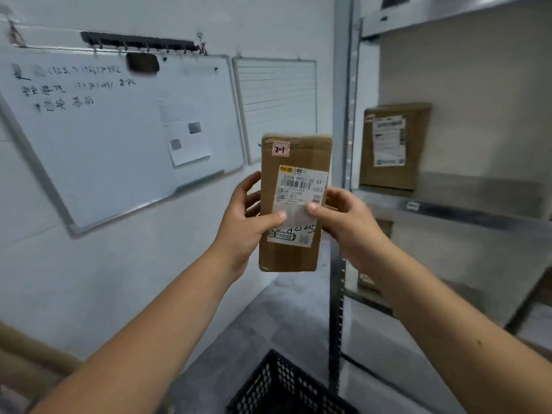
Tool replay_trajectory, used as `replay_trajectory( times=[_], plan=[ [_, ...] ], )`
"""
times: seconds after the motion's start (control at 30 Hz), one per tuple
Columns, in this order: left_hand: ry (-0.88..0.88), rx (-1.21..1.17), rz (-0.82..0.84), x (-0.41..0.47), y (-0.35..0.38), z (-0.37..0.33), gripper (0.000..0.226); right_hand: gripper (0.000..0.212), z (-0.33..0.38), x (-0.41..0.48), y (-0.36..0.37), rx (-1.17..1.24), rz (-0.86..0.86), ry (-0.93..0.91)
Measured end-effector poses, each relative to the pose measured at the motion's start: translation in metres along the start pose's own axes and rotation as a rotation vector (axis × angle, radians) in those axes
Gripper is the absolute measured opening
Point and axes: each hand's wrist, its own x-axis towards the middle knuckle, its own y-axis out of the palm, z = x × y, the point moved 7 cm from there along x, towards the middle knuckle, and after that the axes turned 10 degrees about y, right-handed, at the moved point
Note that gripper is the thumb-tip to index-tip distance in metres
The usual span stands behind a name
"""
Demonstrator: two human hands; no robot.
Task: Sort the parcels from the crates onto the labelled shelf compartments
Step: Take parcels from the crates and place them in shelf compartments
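Note:
I hold a tall brown cardboard parcel (pixel 298 156) upright in front of me, its face with a white shipping label and a small red-edged sticker marked "2-1" turned toward me. My left hand (pixel 242 222) grips its left edge, thumb on the label. My right hand (pixel 343 216) grips its right edge, thumb also on the label. To the right stands a metal shelf unit (pixel 454 210) with a small label tag on its edge. Another brown parcel (pixel 394 144) leans upright in the shelf's middle compartment. A black perforated crate (pixel 277 386) sits on the floor below my arms.
A whiteboard (pixel 119 130) with handwriting and a lined board (pixel 277 106) hang on the wall to the left. The shelf's perforated upright post (pixel 339 309) stands just right of the parcel. A further parcel (pixel 369 279) shows in a lower compartment. Cardboard (pixel 27 360) lies at the lower left.

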Motion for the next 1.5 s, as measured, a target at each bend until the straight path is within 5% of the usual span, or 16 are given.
replay_trajectory(
  times=[0.47, 1.07, 1.5],
  plan=[
    [-0.245, -0.262, 0.431, -0.077, 0.233, 0.075, 0.067, 0.063, -0.047, -0.171, -0.195, -0.191, -0.574, 0.092],
    [-0.499, -0.088, 0.52, -0.095, 0.335, 0.237, 0.083, 0.071, -0.178, -0.155, -0.313, -0.204, -0.728, 0.328],
    [-0.355, -0.08, 0.547, -0.064, 0.38, 0.364, 0.057, 0.059, -0.285, -0.078, -0.375, -0.34, -0.848, 0.25]
  ],
)
